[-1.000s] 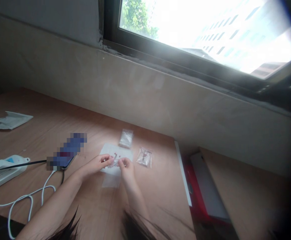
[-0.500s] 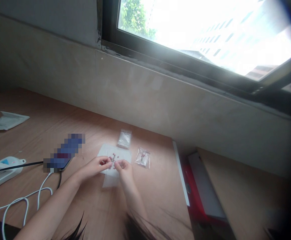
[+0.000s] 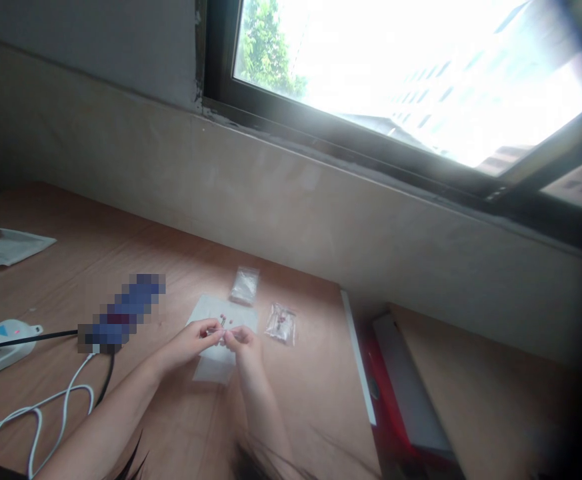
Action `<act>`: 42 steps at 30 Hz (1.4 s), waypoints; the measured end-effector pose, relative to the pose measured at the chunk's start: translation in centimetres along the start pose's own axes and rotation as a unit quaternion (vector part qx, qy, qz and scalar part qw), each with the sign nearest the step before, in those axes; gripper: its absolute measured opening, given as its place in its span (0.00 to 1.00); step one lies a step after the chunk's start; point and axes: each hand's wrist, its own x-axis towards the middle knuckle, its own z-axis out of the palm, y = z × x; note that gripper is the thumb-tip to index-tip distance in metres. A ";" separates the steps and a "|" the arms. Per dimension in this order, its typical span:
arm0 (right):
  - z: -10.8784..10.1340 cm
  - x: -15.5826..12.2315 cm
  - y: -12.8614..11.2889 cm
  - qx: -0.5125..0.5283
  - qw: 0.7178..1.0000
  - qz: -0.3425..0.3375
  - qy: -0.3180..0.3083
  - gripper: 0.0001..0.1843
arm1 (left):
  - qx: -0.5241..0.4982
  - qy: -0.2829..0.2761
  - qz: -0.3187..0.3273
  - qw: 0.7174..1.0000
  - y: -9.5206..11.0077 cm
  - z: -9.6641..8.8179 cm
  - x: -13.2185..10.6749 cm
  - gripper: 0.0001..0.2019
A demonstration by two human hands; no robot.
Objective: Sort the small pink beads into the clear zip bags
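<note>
White sheet (image 3: 205, 312) on the table (image 3: 311, 380) lies under your left hand (image 3: 185, 345) and right hand (image 3: 245, 350), both grips closed, pinching a tiny part (image 3: 215, 330) together, a plastic bag (image 3: 281, 324) just beside.

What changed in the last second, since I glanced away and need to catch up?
The left hand and right hand have drawn closer, now meeting around a small piece above the white sheet. The head view shifted slightly. The two plastic bags stayed put.

No legible text or labels anywhere
</note>
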 end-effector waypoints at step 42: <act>-1.8 9.3 -2.6 -0.255 0.948 -0.105 0.156 0.06 | 0.020 0.235 -0.089 0.968 -7.8 -2.9 0.2 0.18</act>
